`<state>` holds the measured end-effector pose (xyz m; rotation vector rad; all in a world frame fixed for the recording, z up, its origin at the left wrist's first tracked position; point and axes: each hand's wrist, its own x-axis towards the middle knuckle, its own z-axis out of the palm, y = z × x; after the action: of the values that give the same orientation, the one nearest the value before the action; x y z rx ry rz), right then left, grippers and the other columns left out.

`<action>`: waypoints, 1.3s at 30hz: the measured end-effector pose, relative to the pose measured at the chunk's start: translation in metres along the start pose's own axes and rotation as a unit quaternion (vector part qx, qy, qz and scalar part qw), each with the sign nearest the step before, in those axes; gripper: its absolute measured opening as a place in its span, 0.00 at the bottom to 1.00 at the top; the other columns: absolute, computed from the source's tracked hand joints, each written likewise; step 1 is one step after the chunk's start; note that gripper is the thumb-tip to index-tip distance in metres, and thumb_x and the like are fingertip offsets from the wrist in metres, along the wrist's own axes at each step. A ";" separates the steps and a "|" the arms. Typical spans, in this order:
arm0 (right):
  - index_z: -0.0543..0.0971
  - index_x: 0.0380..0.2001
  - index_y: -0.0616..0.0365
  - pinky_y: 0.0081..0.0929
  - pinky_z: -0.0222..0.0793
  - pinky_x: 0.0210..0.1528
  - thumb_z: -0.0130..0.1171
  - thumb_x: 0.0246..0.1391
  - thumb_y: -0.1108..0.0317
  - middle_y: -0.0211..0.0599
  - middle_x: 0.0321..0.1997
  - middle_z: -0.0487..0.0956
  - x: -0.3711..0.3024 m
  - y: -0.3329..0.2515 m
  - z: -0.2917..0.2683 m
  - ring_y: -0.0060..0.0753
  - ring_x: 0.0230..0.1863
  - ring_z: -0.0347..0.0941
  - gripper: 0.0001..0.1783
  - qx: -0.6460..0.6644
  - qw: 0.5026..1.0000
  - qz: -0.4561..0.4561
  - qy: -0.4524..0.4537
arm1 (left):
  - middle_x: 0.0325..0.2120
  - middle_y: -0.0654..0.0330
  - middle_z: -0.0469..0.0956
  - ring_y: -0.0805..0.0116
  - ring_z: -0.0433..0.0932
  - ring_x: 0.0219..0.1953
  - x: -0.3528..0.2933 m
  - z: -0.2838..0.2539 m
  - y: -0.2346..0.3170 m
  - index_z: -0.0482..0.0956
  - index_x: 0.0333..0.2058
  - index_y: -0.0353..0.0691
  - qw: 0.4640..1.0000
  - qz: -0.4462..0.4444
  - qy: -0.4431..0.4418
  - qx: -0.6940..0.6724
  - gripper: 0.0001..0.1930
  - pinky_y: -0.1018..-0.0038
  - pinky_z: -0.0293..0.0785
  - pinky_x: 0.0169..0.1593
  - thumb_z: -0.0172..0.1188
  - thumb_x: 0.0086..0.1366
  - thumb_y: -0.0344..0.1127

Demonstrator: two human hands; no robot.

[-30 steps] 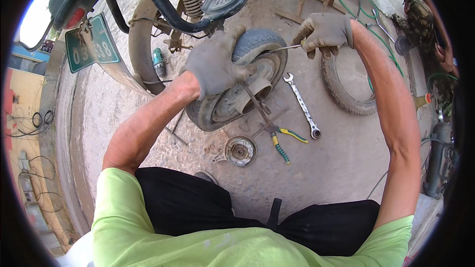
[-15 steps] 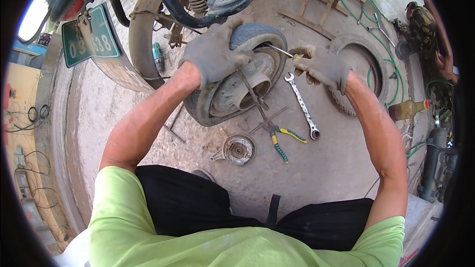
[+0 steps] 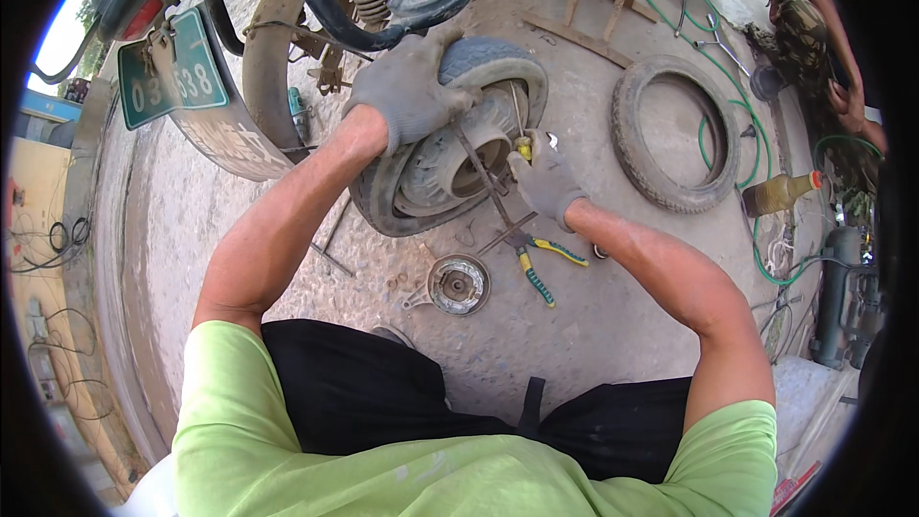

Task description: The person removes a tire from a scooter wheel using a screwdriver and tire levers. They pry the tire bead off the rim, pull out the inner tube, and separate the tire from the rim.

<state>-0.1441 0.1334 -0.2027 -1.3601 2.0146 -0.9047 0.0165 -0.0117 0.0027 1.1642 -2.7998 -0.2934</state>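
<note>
Tyred wheel [image 3: 416, 187] beneath the left hand [image 3: 407, 91], yellow-handled screwdriver [image 3: 524, 147] in the right hand [image 3: 548, 180].
The left hand presses over the tyre and seemingly a metal bar's [image 3: 476, 155] end, probably steadying both; right of it, the right hand's fingers wrap the screwdriver, its shaft slanting to the rim, perhaps for leverage. Pliers [image 3: 534, 276] lie just below that grip, a loose tyre [image 3: 629, 139] farther right.

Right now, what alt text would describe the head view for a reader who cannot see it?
A gloved left hand rests on a wheel; the gloved right hand holds a yellow-handled tool, its shaft pointing toward the wheel's tyre. Pliers and a loose tyre lie on the ground.
</note>
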 end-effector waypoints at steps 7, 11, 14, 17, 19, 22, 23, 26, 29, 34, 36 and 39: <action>0.72 0.67 0.59 0.49 0.78 0.54 0.57 0.69 0.61 0.56 0.51 0.85 -0.067 0.097 -0.057 0.58 0.49 0.84 0.27 -0.072 0.974 0.129 -0.174 | 0.64 0.43 0.78 0.44 0.78 0.66 0.004 0.012 -0.008 0.70 0.73 0.49 0.998 0.033 0.040 -0.018 0.44 0.56 0.74 0.69 0.73 0.61 0.57; 0.70 0.72 0.57 0.42 0.76 0.55 0.57 0.69 0.61 0.51 0.52 0.85 -0.064 0.068 -0.092 0.48 0.51 0.83 0.31 -0.011 0.972 0.118 -0.204 | 0.67 0.46 0.77 0.48 0.77 0.68 0.002 0.005 -0.005 0.70 0.74 0.48 1.000 0.021 0.016 -0.002 0.45 0.59 0.71 0.72 0.71 0.61 0.58; 0.73 0.72 0.55 0.37 0.78 0.49 0.57 0.71 0.55 0.44 0.48 0.85 -0.033 0.082 -0.093 0.35 0.44 0.83 0.31 -0.042 0.988 0.059 -0.136 | 0.67 0.46 0.77 0.48 0.77 0.68 0.005 0.009 -0.003 0.70 0.75 0.48 0.999 0.031 0.028 0.000 0.45 0.59 0.71 0.72 0.71 0.62 0.58; 0.78 0.69 0.55 0.33 0.79 0.39 0.55 0.72 0.51 0.39 0.39 0.84 -0.010 0.047 -0.105 0.29 0.33 0.82 0.30 0.007 0.981 0.118 -0.152 | 0.67 0.46 0.76 0.48 0.77 0.68 0.002 0.005 -0.003 0.69 0.75 0.48 1.000 0.017 0.008 0.003 0.45 0.60 0.71 0.72 0.71 0.62 0.57; 0.80 0.67 0.55 0.32 0.79 0.33 0.54 0.72 0.50 0.36 0.35 0.83 -0.002 0.042 -0.111 0.27 0.28 0.80 0.29 0.034 0.974 0.144 -0.169 | 0.66 0.44 0.77 0.46 0.77 0.68 0.003 0.010 -0.009 0.69 0.75 0.48 0.999 0.038 0.020 0.001 0.44 0.58 0.71 0.72 0.70 0.63 0.57; 0.82 0.65 0.55 0.32 0.77 0.28 0.54 0.73 0.50 0.34 0.31 0.82 0.007 0.045 -0.111 0.27 0.26 0.79 0.28 0.035 0.973 0.142 -0.181 | 0.63 0.43 0.78 0.44 0.77 0.66 -0.002 0.012 -0.010 0.68 0.74 0.48 0.998 0.057 0.040 -0.004 0.43 0.55 0.72 0.69 0.70 0.63 0.56; 0.82 0.65 0.55 0.32 0.77 0.27 0.54 0.72 0.50 0.34 0.31 0.82 0.011 0.045 -0.110 0.27 0.26 0.79 0.28 0.036 0.971 0.143 -0.186 | 0.63 0.43 0.78 0.44 0.77 0.66 -0.004 0.010 -0.009 0.68 0.74 0.47 0.998 0.054 0.037 -0.006 0.44 0.55 0.72 0.69 0.70 0.63 0.56; 0.81 0.66 0.56 0.32 0.78 0.27 0.55 0.73 0.46 0.34 0.31 0.82 0.025 0.048 -0.107 0.26 0.24 0.79 0.30 0.016 0.969 0.143 -0.198 | 0.62 0.43 0.78 0.44 0.77 0.66 -0.011 0.007 -0.005 0.69 0.74 0.45 0.998 0.050 0.030 -0.019 0.44 0.56 0.72 0.69 0.70 0.63 0.57; 0.83 0.62 0.56 0.32 0.78 0.28 0.58 0.72 0.41 0.36 0.29 0.83 0.040 0.051 -0.110 0.26 0.23 0.79 0.31 -0.008 0.968 0.141 -0.209 | 0.60 0.42 0.78 0.44 0.78 0.64 -0.014 0.005 -0.009 0.70 0.73 0.44 0.998 0.057 0.032 -0.025 0.44 0.56 0.73 0.68 0.71 0.63 0.57; 0.89 0.46 0.55 0.33 0.76 0.29 0.62 0.67 0.34 0.35 0.24 0.82 0.083 0.067 -0.137 0.28 0.22 0.79 0.32 -0.134 0.958 0.049 -0.247 | 0.54 0.43 0.80 0.45 0.81 0.58 -0.025 -0.002 -0.008 0.71 0.72 0.42 0.996 0.075 0.022 -0.046 0.43 0.56 0.77 0.63 0.73 0.62 0.54; 0.89 0.43 0.56 0.34 0.75 0.29 0.62 0.66 0.34 0.36 0.24 0.82 0.099 0.063 -0.139 0.29 0.22 0.79 0.33 -0.202 0.949 -0.015 -0.241 | 0.53 0.43 0.80 0.44 0.81 0.58 -0.032 0.001 -0.016 0.71 0.72 0.41 0.993 0.098 0.036 -0.053 0.43 0.56 0.77 0.62 0.74 0.61 0.53; 0.89 0.39 0.58 0.35 0.74 0.27 0.62 0.65 0.34 0.36 0.23 0.82 0.106 0.071 -0.137 0.30 0.21 0.78 0.33 -0.214 0.944 -0.045 -0.248 | 0.53 0.43 0.80 0.44 0.81 0.57 -0.035 0.002 -0.018 0.71 0.72 0.41 0.991 0.111 0.041 -0.064 0.43 0.55 0.77 0.62 0.74 0.60 0.51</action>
<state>-0.3233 0.0843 -0.1789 -1.7129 1.8104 -0.1170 0.0534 0.0014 -0.0037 0.8109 -2.7584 -0.3889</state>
